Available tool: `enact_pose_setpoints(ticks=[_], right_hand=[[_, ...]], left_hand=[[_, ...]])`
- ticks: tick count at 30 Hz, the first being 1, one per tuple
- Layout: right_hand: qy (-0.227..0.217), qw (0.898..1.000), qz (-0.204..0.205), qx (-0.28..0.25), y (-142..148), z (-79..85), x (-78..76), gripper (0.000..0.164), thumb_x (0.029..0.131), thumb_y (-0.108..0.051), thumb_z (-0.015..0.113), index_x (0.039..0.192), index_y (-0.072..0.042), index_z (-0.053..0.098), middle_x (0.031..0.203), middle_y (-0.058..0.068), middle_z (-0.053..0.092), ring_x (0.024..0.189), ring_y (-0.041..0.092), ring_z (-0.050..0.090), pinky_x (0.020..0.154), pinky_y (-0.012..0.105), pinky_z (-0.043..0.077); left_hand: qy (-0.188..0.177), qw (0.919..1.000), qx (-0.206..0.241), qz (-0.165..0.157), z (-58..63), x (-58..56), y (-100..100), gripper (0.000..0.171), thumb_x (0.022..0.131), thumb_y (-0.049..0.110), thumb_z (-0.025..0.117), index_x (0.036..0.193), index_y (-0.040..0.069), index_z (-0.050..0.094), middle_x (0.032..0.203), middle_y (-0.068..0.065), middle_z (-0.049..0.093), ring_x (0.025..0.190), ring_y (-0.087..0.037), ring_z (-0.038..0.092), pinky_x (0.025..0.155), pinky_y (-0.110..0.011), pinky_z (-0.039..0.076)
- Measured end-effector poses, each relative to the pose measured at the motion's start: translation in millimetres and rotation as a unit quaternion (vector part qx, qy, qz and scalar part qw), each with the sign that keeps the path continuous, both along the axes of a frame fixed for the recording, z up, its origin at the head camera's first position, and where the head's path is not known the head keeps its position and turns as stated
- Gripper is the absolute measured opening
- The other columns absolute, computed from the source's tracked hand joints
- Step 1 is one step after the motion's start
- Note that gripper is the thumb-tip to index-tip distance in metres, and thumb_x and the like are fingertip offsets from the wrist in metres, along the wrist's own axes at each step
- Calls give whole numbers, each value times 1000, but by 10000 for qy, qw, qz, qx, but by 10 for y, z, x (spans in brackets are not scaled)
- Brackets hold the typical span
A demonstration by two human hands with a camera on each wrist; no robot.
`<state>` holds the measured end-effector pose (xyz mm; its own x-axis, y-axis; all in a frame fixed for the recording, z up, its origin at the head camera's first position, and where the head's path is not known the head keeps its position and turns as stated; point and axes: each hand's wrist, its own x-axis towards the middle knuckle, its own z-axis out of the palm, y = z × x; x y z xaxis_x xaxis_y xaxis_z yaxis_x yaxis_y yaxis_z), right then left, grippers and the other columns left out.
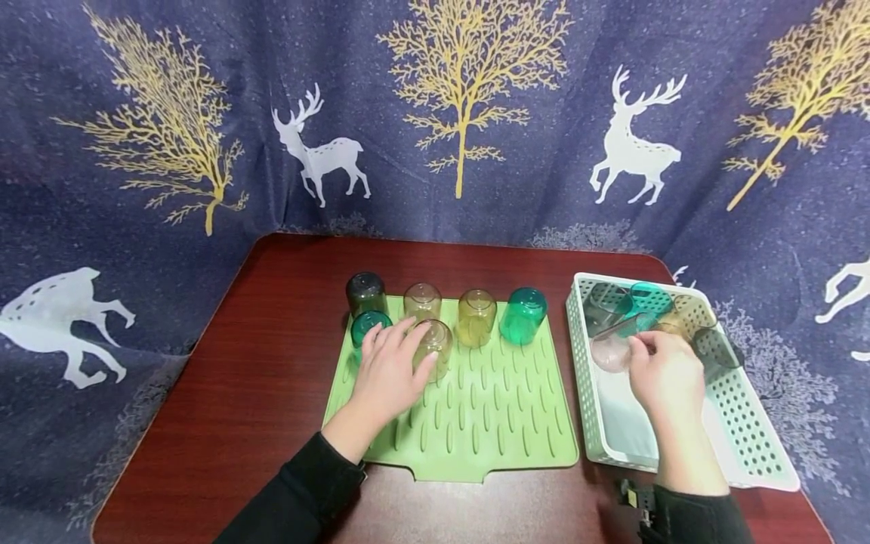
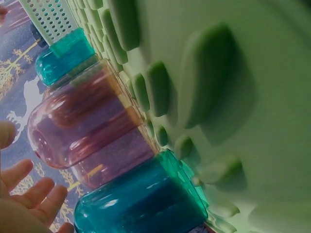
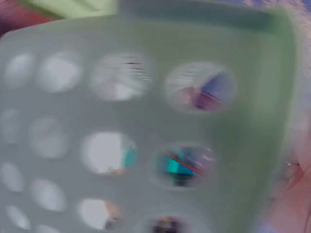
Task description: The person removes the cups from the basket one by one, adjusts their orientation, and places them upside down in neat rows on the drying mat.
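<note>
My left hand (image 1: 390, 370) hovers over the front of the green drying mat (image 1: 476, 423), fingers spread and holding nothing. Beside its fingers stand an upside-down teal glass (image 1: 370, 323) and a pale pinkish glass (image 1: 435, 340). In the left wrist view, the fingers (image 2: 36, 196) are apart from the teal glass (image 2: 141, 199) and the pinkish glass (image 2: 87, 121). Over the white perforated basket (image 1: 590, 400), my right hand (image 1: 669, 374) pinches a clear pinkish glass (image 1: 610, 353) that tilts inside it. The basket wall (image 3: 146, 121) fills most of the blurred right wrist view.
Upside down along the mat's back are a dark grey glass (image 1: 367, 293), another pale glass (image 1: 422, 301), a yellow glass (image 1: 476, 317) and a green glass (image 1: 523, 316). The basket also holds grey glasses (image 1: 605, 302), a teal glass (image 1: 649, 296) and amber glasses (image 1: 692, 311). A patterned curtain (image 1: 421, 211) hangs behind the table.
</note>
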<state>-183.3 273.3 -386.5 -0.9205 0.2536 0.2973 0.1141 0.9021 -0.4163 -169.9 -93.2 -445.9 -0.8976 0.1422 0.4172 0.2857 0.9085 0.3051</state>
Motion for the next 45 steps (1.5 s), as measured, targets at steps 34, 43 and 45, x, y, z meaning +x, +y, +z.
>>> enact_pose_setpoints(ticks=[34,43,45], right_hand=[[-656,8633,1402,-4804,-1250,-412,240,25,98,-19,47,105,4,54,82,1,64,83,4,63,86,16,49],[-886,7903,1453,-5886,-1328,-491,237,14,98,-13,44,95,0,48,81,-1,57,82,10,64,86,23,52],[-956,8082,1383,-5644,-1315,-502,230,16,98,-15,46,95,-1,51,81,1,59,82,10,64,86,23,52]], left_hand=[[125,9841,-358,-1735,81,102,246,94,76,69,57,150,31,13,142,-1,41,130,-14,42,110,-44,28],[299,9816,-208,-1874,77,84,305,75,75,56,68,136,23,39,138,-1,45,127,-14,44,104,-40,34],[137,9830,-116,-1827,79,85,316,74,76,55,67,136,24,39,138,-2,45,126,-15,45,105,-40,34]])
